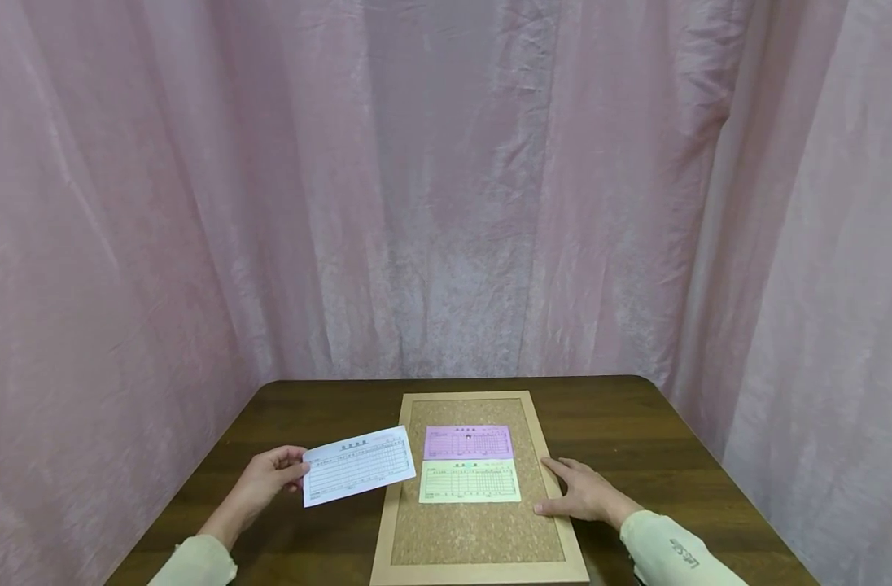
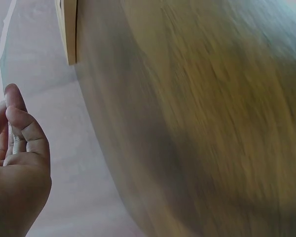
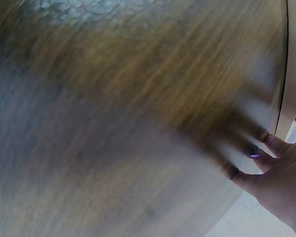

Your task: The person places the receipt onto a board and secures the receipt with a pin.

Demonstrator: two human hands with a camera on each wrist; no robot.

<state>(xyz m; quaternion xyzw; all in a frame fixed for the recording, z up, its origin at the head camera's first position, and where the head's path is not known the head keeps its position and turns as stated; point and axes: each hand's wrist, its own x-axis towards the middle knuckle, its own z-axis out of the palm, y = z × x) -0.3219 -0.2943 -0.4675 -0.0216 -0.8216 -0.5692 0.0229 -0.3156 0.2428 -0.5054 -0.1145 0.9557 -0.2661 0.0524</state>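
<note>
My left hand (image 1: 270, 472) pinches a white printed form slip (image 1: 358, 465) by its left end, holding it up left of the corkboard. In the left wrist view, the slip shows only as a thin edge beyond the fingertips. A wood-framed corkboard (image 1: 475, 537) lies on the table. On it are a purple slip (image 1: 446, 444) with a small dark spot near its top middle, and a green slip (image 1: 446, 484) just below. My right hand (image 1: 581, 491) rests on the board's right edge, fingers spread. A small purple pushpin (image 3: 255, 154) shows beside its fingertips; I cannot tell whether they hold it.
The dark wooden table (image 1: 329, 407) has rounded far corners and extends on both sides of the board. Pinkish curtains (image 1: 461, 203) hang behind it and along the left and right.
</note>
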